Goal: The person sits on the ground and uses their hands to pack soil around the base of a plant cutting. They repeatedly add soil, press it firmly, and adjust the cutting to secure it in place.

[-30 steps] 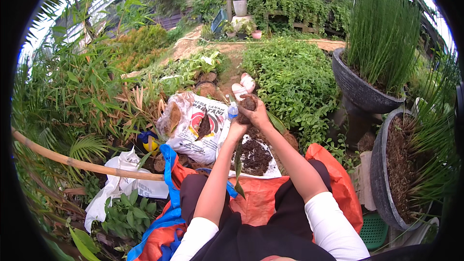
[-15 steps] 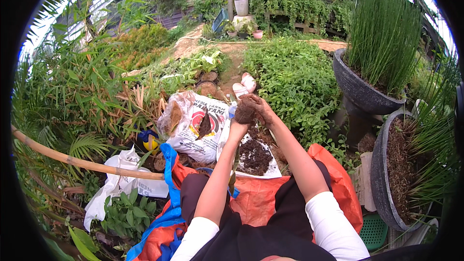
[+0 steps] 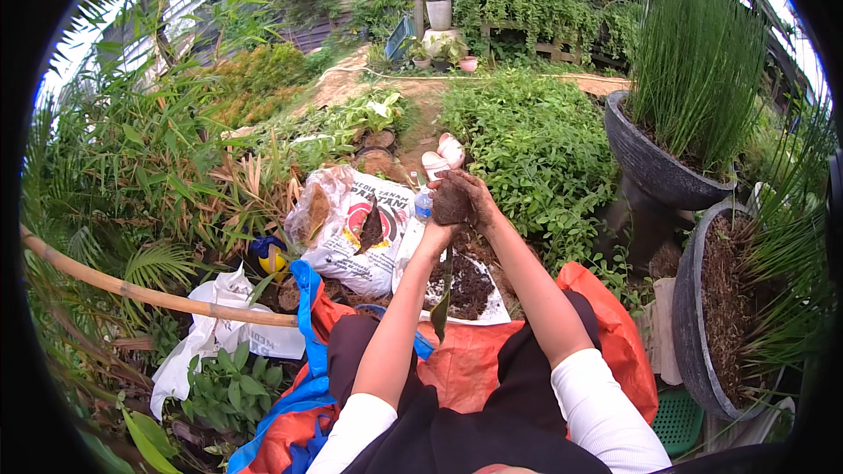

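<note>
**Soil clump held in both hands above the potting spot**

A dark, crumbly clump of potting soil [image 3: 451, 202] is held raised at the centre of the scene, above the white sheet heaped with loose dark soil [image 3: 465, 285]. The left hand [image 3: 439, 215] is closed under and around the clump; the right hand [image 3: 479, 202] is cupped against its right side, fingers curled on it. A long leaf hanging below the hands may belong to a plant rooted in the clump, though this is not clearly shown.

The clump is judged light, soft and easily broken; support from beneath, with gentle pressure, is advised.

Room is limited: the printed white soil bag [image 3: 351, 228] lies just left, two dark round planters [image 3: 654, 167] stand to the right, and dense greenery lies beyond.
</note>
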### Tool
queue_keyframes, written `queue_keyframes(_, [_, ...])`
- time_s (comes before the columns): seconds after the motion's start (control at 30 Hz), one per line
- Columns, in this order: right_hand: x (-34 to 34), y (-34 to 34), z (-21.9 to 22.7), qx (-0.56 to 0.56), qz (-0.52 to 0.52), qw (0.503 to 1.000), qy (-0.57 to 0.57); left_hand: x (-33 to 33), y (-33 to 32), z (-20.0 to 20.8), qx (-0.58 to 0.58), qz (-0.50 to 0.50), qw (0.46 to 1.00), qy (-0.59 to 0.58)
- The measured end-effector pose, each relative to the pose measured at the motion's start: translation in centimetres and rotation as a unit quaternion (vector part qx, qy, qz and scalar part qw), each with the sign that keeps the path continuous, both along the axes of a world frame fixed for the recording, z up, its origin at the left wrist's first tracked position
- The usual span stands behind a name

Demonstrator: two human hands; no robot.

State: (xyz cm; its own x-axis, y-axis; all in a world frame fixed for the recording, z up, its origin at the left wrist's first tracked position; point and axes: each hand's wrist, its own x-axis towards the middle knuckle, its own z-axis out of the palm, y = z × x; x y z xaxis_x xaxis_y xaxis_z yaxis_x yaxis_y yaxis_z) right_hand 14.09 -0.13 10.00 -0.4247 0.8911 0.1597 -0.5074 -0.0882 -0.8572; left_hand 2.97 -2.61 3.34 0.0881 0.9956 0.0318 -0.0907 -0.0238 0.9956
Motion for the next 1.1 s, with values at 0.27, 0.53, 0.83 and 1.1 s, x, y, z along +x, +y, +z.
queue_keyframes(0.27, [-0.8, 0.6, -0.8, -0.009, -0.210, 0.977, -0.043, 0.2, -0.7, 1.0, -0.084, -0.067, 0.993, -0.040])
queue_keyframes(0.53, [-0.2, 0.5, 0.0, 0.104, -0.101, 0.988, -0.051, 0.3, 0.1, 0.0, 0.004, -0.018, 0.999, 0.050])
queue_keyframes(0.83, [-1.4, -0.8, -0.8, 0.091, -0.237, 0.958, -0.136, 0.8, -0.2, 0.1, -0.005, -0.006, 0.986, 0.169])
queue_keyframes(1.1, [-1.0, 0.9, -2.3, 0.106, -0.114, 0.984, -0.080, 0.5, 0.8, -0.4, 0.032, 0.006, 0.998, 0.051])
